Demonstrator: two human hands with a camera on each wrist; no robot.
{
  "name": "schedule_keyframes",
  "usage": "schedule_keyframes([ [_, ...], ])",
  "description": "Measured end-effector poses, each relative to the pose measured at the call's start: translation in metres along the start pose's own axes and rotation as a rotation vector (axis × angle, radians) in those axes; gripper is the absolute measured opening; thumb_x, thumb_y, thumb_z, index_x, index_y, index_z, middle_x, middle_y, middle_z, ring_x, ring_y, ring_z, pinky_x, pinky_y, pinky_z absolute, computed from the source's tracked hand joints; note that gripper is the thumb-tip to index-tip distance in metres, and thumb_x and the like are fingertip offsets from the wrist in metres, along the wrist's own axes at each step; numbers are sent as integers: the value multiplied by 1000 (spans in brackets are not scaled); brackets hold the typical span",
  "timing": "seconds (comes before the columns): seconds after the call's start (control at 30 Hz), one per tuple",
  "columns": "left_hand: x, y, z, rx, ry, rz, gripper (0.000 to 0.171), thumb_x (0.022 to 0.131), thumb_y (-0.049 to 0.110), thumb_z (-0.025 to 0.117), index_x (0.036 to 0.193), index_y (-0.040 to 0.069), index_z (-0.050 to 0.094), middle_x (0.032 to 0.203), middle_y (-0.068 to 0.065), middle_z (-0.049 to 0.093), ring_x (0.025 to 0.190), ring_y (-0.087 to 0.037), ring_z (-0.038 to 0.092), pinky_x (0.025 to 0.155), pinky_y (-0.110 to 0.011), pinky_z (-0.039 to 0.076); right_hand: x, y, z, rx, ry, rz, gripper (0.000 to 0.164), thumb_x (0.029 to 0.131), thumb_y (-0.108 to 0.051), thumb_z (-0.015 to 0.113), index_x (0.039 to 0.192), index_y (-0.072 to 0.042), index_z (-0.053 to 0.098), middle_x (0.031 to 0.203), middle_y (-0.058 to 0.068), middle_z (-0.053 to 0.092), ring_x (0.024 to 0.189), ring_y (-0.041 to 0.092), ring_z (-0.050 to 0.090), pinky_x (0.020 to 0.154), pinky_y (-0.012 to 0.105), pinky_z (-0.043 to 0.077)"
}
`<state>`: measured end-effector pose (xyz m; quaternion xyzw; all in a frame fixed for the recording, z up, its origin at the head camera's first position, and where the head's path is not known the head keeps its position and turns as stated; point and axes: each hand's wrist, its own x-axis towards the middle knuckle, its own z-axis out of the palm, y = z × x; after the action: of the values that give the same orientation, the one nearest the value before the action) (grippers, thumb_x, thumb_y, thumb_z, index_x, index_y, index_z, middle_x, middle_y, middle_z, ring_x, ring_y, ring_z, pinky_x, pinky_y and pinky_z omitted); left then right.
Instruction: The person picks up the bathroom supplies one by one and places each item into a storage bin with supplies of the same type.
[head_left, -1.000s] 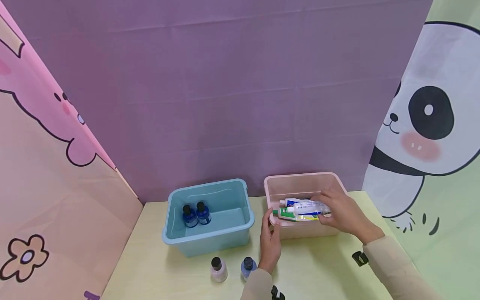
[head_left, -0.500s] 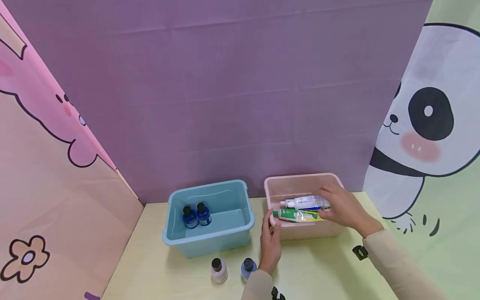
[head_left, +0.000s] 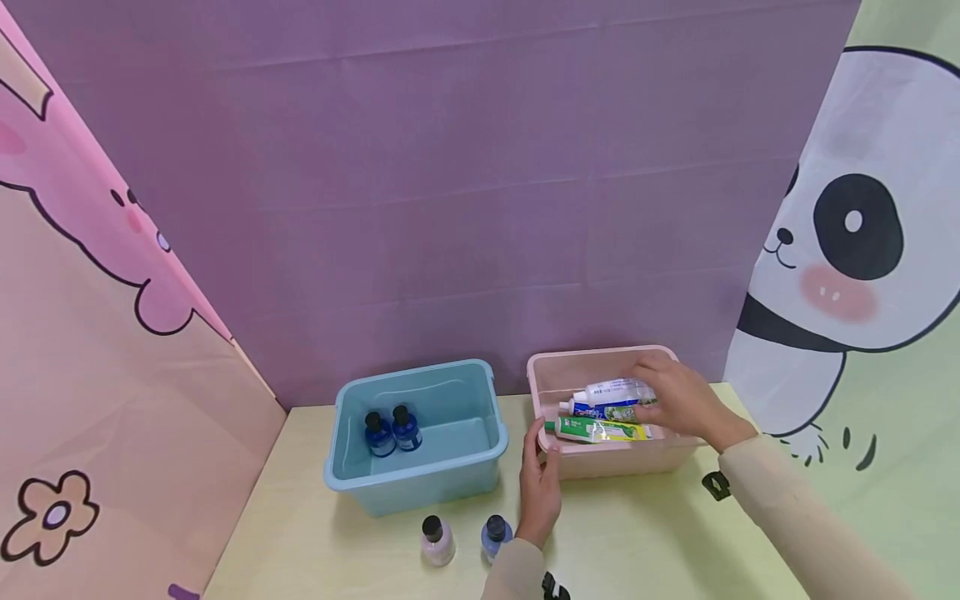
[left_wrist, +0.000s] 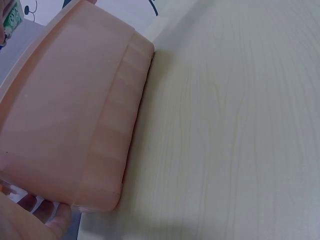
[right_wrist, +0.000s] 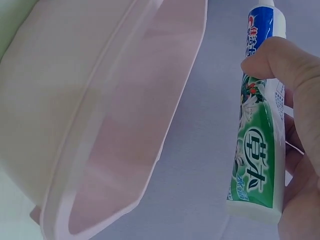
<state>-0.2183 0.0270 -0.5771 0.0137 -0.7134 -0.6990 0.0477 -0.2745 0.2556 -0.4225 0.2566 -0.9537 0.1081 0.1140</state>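
Pinching a tube (right_wrist: 256,135) over the pink bin (head_left: 622,464), my right hand (head_left: 681,404) should find it light, soft, best held mid-body; my left hand (head_left: 541,496) grips the bin's near-left corner.

Three tubes (head_left: 592,411) and one pink bin (head_left: 615,462) showed between one left hand (head_left: 540,496) and one right hand (head_left: 684,406), with one blue bin (head_left: 427,492) and four bottles (head_left: 438,546) left of both.

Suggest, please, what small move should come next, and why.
Perhaps lower the pinched tube: the right hand holds it over the pink bin, where a green-capped tube lies, and the left hand touches the bin's near left corner.
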Motion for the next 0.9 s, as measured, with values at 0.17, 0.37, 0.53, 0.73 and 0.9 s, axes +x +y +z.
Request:
schedule_keyframes([
  [0.17,0,0,0,-2,2,-4,49,109,35,47,151,54,31,169,0,29,154,-36,33,117,-59,38,8,5,1,-14,-7,-6,56,78,-22,86,130,-8,68,133,13,66,127,37,59,103,59,52],
  [0.37,1,0,0,-10,2,2,49,109,34,47,151,55,31,169,0,29,154,-36,33,117,-58,38,18,11,0,-38,-2,-37,56,78,-24,85,129,-9,68,131,16,66,123,38,61,100,58,54],
  [0.53,1,0,0,-11,1,3,48,108,42,47,151,55,30,169,1,29,153,-35,34,117,-56,39,26,15,-1,-11,-36,-31,56,78,-24,86,129,-10,69,125,12,67,116,33,63,99,56,55],
  [0.73,1,-2,1,-13,1,-2,49,109,36,47,151,55,31,169,1,29,153,-35,35,117,-56,40,34,16,1,-9,-82,-17,54,81,-25,84,130,-9,68,129,14,67,120,36,62,102,58,52],
  [0.9,2,-3,1,-18,-2,7,50,109,35,48,155,45,32,169,0,29,153,-35,34,118,-58,38,40,19,5,6,-107,3,54,82,-24,84,131,-8,67,135,17,64,127,40,59,106,60,49],
])
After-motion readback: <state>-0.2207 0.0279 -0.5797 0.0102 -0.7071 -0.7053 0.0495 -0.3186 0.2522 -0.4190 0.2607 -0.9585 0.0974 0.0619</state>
